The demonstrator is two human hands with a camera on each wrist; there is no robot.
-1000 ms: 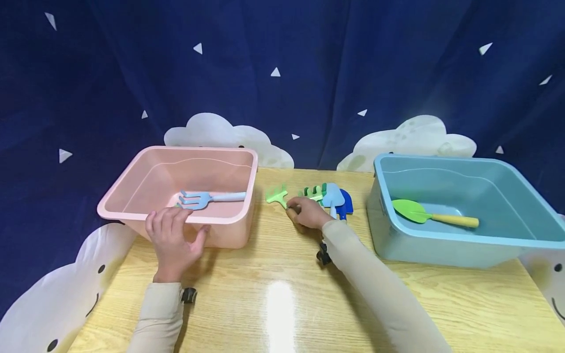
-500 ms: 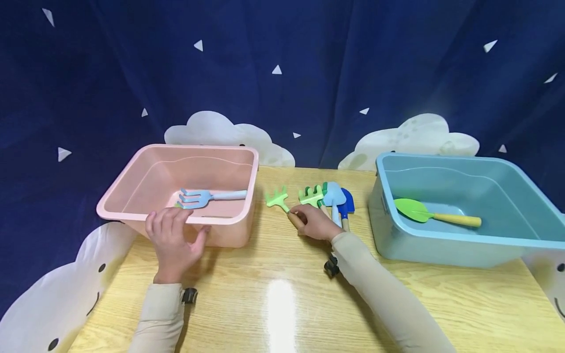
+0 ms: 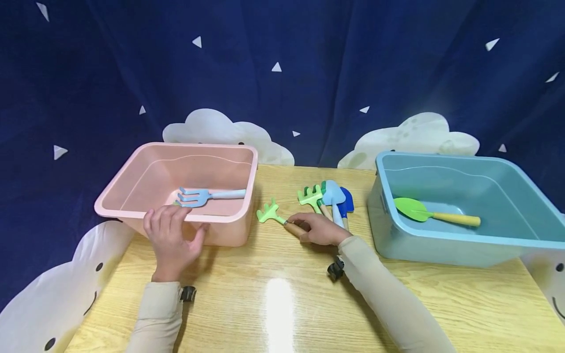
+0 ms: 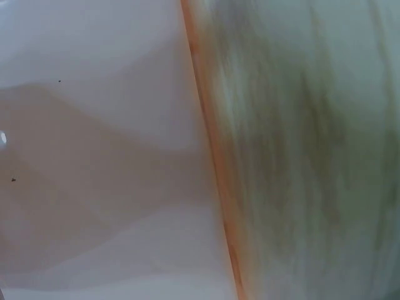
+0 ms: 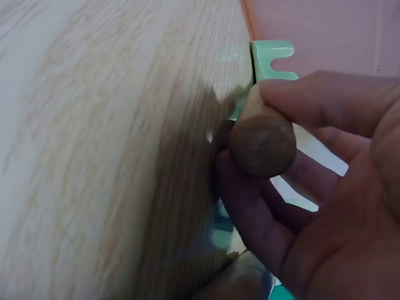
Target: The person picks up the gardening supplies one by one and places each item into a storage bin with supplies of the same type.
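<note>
My right hand (image 3: 323, 229) grips the wooden handle (image 3: 294, 229) of a small light green rake (image 3: 269, 213), its toothed head towards the pink bin (image 3: 222, 218). In the right wrist view the round handle end (image 5: 264, 149) sits between thumb and fingers, close over the table. My left hand (image 3: 171, 240) holds the pink bin's front rim, fingers hooked over the inside and thumb outside. A light blue hand fork (image 3: 194, 197) lies in that bin, with a bit of green partly hidden behind the fingers. The left wrist view shows only the bin's wall (image 4: 119, 119) and blurred wood.
Beside my right hand lie another green rake (image 3: 311, 196), a light blue shovel (image 3: 333, 192) and a dark blue shovel (image 3: 348, 199), bunched together. A blue bin (image 3: 441, 239) on the right contains a green trowel (image 3: 413, 209) with a yellow handle. A dark blue curtain (image 3: 309, 73) hangs behind the table.
My right hand has drawn back towards me and slightly right with the rake. The rake's head has come nearer and swung left. The left hand keeps its place on the bin.
</note>
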